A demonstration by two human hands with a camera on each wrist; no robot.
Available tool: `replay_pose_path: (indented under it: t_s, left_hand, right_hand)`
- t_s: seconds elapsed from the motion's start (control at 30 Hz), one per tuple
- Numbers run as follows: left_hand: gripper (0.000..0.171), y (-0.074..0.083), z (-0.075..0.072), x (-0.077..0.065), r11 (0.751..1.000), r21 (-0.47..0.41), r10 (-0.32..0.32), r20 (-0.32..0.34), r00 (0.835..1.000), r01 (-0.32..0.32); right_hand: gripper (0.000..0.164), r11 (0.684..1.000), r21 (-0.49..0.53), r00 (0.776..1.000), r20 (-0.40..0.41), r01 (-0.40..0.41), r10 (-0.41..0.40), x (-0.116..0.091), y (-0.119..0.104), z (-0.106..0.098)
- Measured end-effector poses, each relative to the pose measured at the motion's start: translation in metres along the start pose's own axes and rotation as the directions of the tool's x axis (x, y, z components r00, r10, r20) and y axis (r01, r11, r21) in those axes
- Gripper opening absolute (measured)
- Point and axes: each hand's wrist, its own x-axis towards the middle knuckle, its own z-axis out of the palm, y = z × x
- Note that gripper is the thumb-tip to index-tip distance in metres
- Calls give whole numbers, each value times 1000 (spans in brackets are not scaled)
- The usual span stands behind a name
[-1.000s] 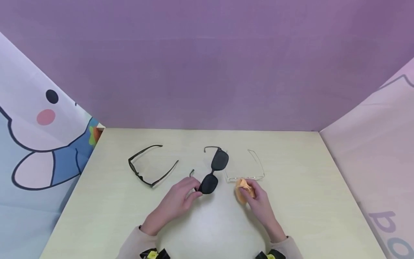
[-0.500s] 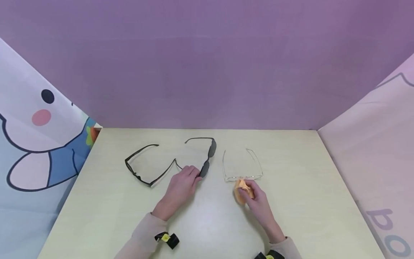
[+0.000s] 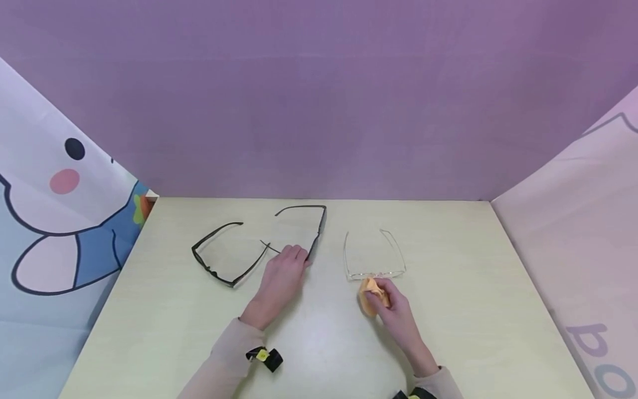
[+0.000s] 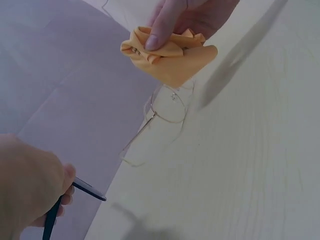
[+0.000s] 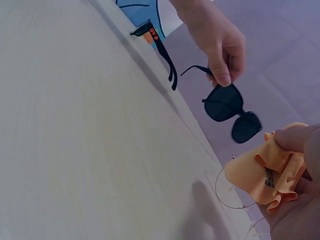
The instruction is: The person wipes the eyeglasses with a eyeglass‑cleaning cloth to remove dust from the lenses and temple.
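Note:
My left hand [image 3: 281,277] pinches a pair of dark sunglasses [image 5: 223,103] at the corner of one lens. Both temples are unfolded and point left in the head view, and the lenses stand nearly edge-on there. In the right wrist view the sunglasses appear raised off the table. My right hand [image 3: 400,318] pinches a crumpled orange cleaning cloth [image 4: 172,60] between thumb and fingers, above the table. Just beyond the cloth lie thin wire-framed eyeglasses [image 3: 351,276] with temples spread away from me. Part of their front is hidden by the cloth.
Black-framed glasses [image 3: 232,284] lie with open temples on the left of the pale table [image 3: 463,288]; red lettering marks one temple. A purple cloth wall [image 3: 319,111] closes the back. Printed cloth panels stand at left and right.
My left hand has carried the sunglasses forward and to the left, turning them until the lenses face right and the temples lie leftward. My right hand with the cloth has hardly moved.

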Motion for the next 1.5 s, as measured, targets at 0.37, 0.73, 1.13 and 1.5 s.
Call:
replay_pose_path:
  t_s: [0.37,0.73,1.13,1.5]
  left_hand:
    - [17,-8,13,-3,998,61,-16,-29,999,18]
    - [19,-6,16,-7,991,115,-64,10,998,63]
    - [29,21,9,-3,989,-148,20,-45,999,-27]
    - [39,54,35,7,954,-261,181,121,976,-144]
  right_hand:
    - [20,1000,-11,1000,7,-20,20,-2,-1,2]
    - [21,1000,-21,1000,7,-18,18,-5,-2,3]
    - [21,1000,3,1000,15,-6,6,-6,-3,1]
    - [21,999,35,1000,0,-3,3,-5,-4,2]
